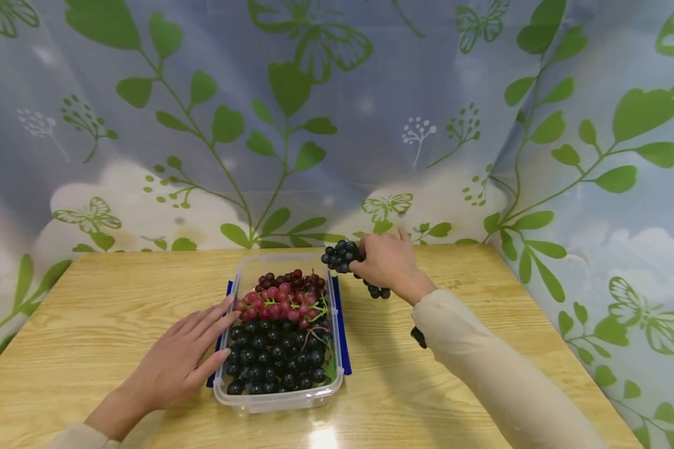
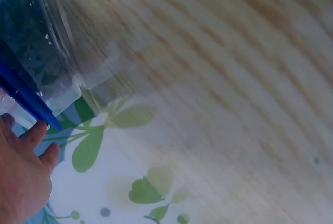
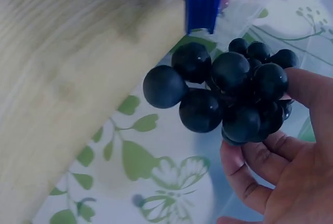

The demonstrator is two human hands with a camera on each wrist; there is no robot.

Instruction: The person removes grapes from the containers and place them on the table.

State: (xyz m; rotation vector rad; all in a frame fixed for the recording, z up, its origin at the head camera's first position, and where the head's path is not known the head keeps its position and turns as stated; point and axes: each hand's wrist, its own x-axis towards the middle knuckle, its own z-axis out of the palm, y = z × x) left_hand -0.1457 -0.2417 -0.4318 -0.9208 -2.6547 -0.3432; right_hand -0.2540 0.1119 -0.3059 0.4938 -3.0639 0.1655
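Note:
A clear plastic container (image 1: 278, 408) with blue side clips holds black grapes (image 1: 269, 358) in its near part. Bunches of red grapes (image 1: 281, 302) lie beyond them. My left hand (image 1: 182, 355) rests along the container's left side, its fingers straight and the fingertips at the rim. Above the container's far right corner, my right hand (image 1: 390, 259) grips a bunch of black grapes (image 3: 231, 81) between thumb and fingers. In the head view part of that bunch is hidden behind the hand, and a few grapes show below it.
More dark grapes (image 1: 418, 337) show on the table beside my right sleeve, mostly hidden by it. A blue clip (image 1: 341, 327) sticks out along the container's right side. Behind the wooden table (image 1: 118, 299) hangs a leaf-patterned cloth (image 1: 202, 156).

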